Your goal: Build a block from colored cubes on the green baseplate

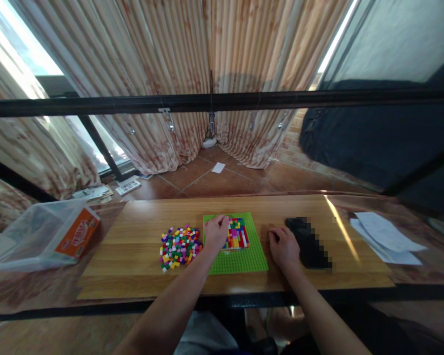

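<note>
My left hand (216, 232) is over the left part of a green studded baseplate (240, 264), its fingertips pinched together; whatever is between them is too small or hidden. Beside those fingertips, a block of colourful toy bricks (239, 234) in red, blue, yellow, green, pink and white covers part of the plate, and my hand hides its left edge. To the right of the plate, my right hand (284, 246) rests on the wooden table with its fingers curled in, and nothing shows in it. Left of the plate lies a loose pile of small mixed-colour bricks (180, 246).
A black object (307, 244), partly pixelated, lies right of my right hand. White papers (388, 236) lie at the far right. A clear plastic bin (33, 236) with an orange label stands left of the wooden board (133, 256). A dark metal bar (192, 102) crosses beyond the table.
</note>
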Action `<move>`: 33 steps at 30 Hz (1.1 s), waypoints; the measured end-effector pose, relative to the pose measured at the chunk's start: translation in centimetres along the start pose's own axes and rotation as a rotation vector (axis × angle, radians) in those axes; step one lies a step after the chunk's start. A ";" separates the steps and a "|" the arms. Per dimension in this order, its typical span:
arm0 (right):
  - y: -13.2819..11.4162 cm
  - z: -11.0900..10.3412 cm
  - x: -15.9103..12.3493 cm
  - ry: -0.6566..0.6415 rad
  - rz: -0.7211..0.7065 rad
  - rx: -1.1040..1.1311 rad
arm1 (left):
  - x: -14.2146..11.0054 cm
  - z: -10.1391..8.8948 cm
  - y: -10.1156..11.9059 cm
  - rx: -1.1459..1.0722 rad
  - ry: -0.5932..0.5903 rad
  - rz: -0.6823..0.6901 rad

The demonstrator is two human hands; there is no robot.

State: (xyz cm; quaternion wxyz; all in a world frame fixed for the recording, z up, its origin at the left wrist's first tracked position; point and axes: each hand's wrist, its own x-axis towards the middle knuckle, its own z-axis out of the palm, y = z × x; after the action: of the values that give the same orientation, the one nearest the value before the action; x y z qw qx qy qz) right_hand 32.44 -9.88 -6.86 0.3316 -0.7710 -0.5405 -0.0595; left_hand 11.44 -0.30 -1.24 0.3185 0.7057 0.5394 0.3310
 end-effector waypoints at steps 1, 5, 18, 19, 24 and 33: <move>0.0 0.0 0.0 0.001 -0.001 0.000 | 0.0 0.0 -0.1 -0.001 -0.002 0.001; 0.0 0.0 0.0 0.006 -0.011 0.002 | 0.1 0.3 -0.4 -0.020 0.003 0.011; 0.0 0.0 -0.1 0.016 -0.017 -0.012 | 0.0 0.4 -0.8 0.018 0.002 0.040; 0.0 0.0 -0.1 0.016 -0.017 -0.013 | 0.0 0.4 -0.8 0.025 0.003 0.042; 0.0 0.0 -0.1 0.009 -0.018 -0.012 | -0.2 0.4 -0.5 0.080 0.031 0.029; -0.1 -0.1 0.0 0.016 -0.008 -0.009 | -0.4 -0.2 0.4 0.250 0.043 -0.004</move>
State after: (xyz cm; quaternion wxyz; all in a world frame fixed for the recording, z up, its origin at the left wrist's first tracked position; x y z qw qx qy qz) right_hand 32.34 -9.92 -6.74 0.3322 -0.7697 -0.5407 -0.0692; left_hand 11.43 -0.74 -0.80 0.2169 0.7316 0.5846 0.2756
